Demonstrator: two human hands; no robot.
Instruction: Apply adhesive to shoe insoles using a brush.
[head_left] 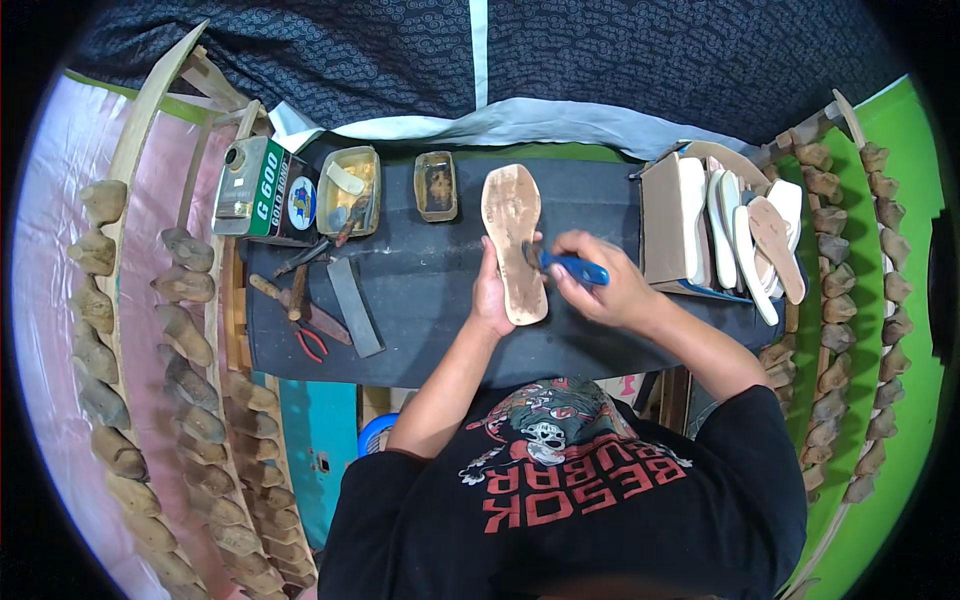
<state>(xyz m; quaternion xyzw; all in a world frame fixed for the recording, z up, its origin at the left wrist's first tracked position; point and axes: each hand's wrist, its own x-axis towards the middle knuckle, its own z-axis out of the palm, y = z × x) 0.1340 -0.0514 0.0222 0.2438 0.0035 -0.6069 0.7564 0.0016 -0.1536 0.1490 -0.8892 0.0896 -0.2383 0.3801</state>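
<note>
My left hand grips the edge of a tan, sole-shaped insole and holds it upright over the dark worktable. Darker brown patches show on the face of the insole. My right hand is closed around a blue-handled brush. The brush's dark tip touches, or nearly touches, the middle of the insole; its exact end is hard to make out. Some fingers of my left hand are hidden behind the insole.
At the left stand a green-and-black metal can, a glue-stained tray and a smaller tray. Red-handled pincers lie near a grey flat bar. A cardboard box holds several soles. Racks of shoe lasts flank the table.
</note>
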